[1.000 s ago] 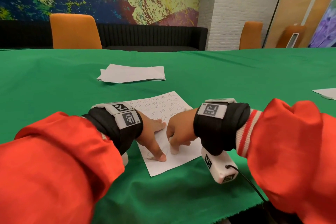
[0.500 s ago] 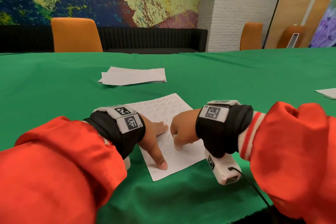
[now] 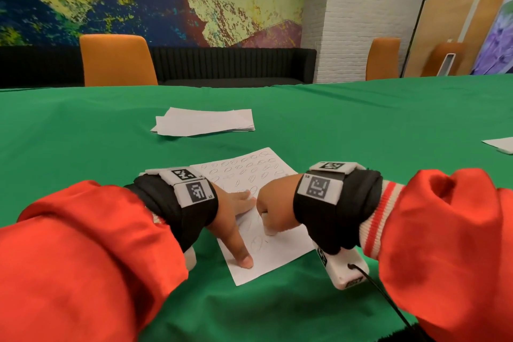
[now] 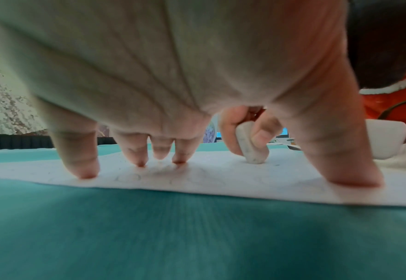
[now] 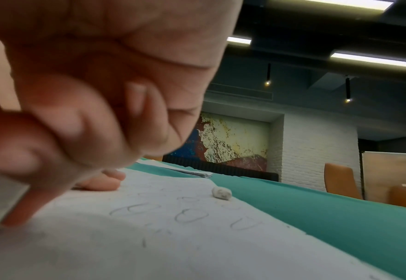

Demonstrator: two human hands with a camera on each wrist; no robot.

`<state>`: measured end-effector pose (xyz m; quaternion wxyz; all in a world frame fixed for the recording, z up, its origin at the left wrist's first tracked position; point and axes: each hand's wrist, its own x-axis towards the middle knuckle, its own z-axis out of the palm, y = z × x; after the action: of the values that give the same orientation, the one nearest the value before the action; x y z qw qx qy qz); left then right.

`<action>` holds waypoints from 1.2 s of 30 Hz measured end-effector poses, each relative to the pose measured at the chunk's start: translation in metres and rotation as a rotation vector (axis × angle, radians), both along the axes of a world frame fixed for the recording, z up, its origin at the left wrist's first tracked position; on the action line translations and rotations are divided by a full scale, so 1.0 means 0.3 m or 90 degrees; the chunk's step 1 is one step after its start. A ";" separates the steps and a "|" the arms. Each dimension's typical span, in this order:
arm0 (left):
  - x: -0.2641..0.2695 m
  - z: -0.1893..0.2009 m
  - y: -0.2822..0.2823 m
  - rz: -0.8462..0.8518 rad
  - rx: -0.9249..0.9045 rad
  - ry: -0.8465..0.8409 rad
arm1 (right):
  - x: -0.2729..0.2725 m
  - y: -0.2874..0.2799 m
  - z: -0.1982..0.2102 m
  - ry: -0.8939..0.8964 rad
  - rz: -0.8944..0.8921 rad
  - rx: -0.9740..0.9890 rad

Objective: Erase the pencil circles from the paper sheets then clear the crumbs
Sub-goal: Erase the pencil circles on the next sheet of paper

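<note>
A white paper sheet (image 3: 251, 175) covered in pencil circles lies on the green table (image 3: 361, 133) in front of me. My left hand (image 3: 236, 209) presses it flat, with fingers spread and the thumb (image 3: 245, 261) near the sheet's near edge. My right hand (image 3: 273, 203) grips a white eraser (image 3: 268, 229), whose tip touches the paper just right of the left hand. The left wrist view shows the eraser (image 4: 252, 149) pinched between fingers and standing on the sheet (image 4: 221, 181). A small white eraser lump (image 5: 221, 193) sits at the sheet's right edge, near faint circles (image 5: 185, 216).
A stack of white sheets (image 3: 204, 121) lies farther back on the table. Another sheet (image 3: 499, 143) shows at the right edge. Orange chairs (image 3: 116, 60) (image 3: 384, 58) stand behind the table, and a cable (image 3: 388, 305) runs from my right wrist.
My right hand has slid the eraser a little up the sheet, away from my left thumb. The left hand keeps pressing the paper in the same place.
</note>
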<state>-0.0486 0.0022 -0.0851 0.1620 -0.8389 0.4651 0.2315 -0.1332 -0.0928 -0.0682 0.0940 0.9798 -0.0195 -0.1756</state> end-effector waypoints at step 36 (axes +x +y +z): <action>-0.034 0.014 0.023 -0.001 -0.033 0.049 | -0.012 0.049 0.004 0.066 0.009 0.110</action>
<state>-0.0588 0.0091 -0.0809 0.1219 -0.8329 0.4777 0.2514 -0.1367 -0.0782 -0.0671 0.0115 0.9740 0.0076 -0.2261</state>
